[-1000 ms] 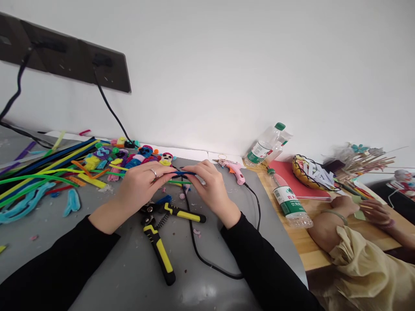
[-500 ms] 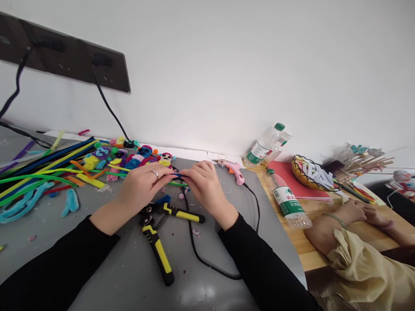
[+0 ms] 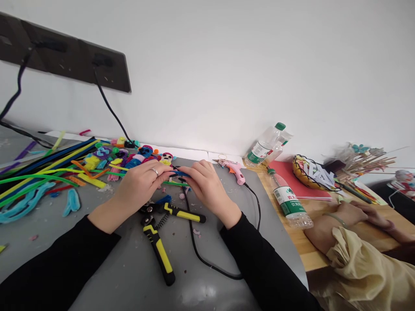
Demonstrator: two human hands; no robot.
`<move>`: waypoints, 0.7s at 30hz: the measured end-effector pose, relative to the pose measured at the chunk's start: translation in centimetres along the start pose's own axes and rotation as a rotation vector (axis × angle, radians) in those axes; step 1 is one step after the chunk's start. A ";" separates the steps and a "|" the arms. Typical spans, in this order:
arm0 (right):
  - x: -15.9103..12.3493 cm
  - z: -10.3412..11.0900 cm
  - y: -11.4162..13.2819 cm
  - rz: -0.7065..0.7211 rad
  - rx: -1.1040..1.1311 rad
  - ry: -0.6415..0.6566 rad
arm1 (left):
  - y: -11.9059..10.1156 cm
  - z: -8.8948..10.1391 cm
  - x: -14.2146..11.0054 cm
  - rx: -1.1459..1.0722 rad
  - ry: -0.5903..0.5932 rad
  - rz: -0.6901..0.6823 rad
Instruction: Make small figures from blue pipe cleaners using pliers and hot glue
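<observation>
A short blue pipe cleaner (image 3: pixel 179 173) stretches between my two hands above the grey mat (image 3: pixel 123 268). My left hand (image 3: pixel 139 183), wearing a ring, pinches its left end. The right end is pinched by my right hand (image 3: pixel 209 188); most of the fingers on both hands hide behind the knuckles. Just below lie wire strippers (image 3: pixel 158 242) with yellow and black handles spread apart, their head partly under my left wrist. A small blue fuzzy piece (image 3: pixel 164 199) rests beside them. Behind my left hand sit several small pipe-cleaner dolls (image 3: pixel 145 151).
Loose coloured pipe cleaners (image 3: pixel 42 177) cover the mat's left side. A pink glue gun (image 3: pixel 235 170) lies right of my hands, its black cord (image 3: pixel 201 259) looping nearer. Water bottles (image 3: pixel 290 203), a basket (image 3: pixel 308 172) and another person's hands (image 3: pixel 353 214) are at the right.
My hands have drawn slightly apart, so a longer stretch of the blue pipe cleaner shows between them. The other things lie as before.
</observation>
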State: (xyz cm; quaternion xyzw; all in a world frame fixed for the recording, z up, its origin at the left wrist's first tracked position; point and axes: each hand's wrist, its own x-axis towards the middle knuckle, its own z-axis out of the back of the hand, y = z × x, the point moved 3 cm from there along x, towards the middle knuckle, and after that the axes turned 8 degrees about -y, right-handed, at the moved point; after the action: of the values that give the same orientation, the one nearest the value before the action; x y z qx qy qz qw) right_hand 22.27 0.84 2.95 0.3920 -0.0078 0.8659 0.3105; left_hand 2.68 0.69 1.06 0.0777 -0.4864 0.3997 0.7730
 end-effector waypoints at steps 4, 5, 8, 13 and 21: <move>-0.1 -0.1 -0.2 0.035 -0.040 0.004 | -0.1 -0.1 0.0 -0.039 0.025 0.006; -0.1 -0.1 -0.3 0.034 -0.042 -0.003 | -0.3 -0.1 0.1 -0.058 0.037 -0.005; -0.2 -0.2 -0.5 0.012 -0.032 -0.018 | -0.7 -0.1 0.2 -0.088 0.035 -0.059; -0.4 -0.5 -0.7 0.020 -0.024 -0.022 | -0.9 0.1 0.3 -0.040 -0.001 -0.103; -0.5 -0.6 -0.7 0.012 0.014 -0.099 | -1.8 0.4 0.6 0.049 -0.142 -0.248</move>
State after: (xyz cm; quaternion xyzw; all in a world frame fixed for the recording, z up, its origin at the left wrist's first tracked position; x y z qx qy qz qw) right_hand 22.52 1.27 2.06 0.4363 -0.0192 0.8474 0.3019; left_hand 3.75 -0.44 2.25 0.1841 -0.5165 0.3067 0.7780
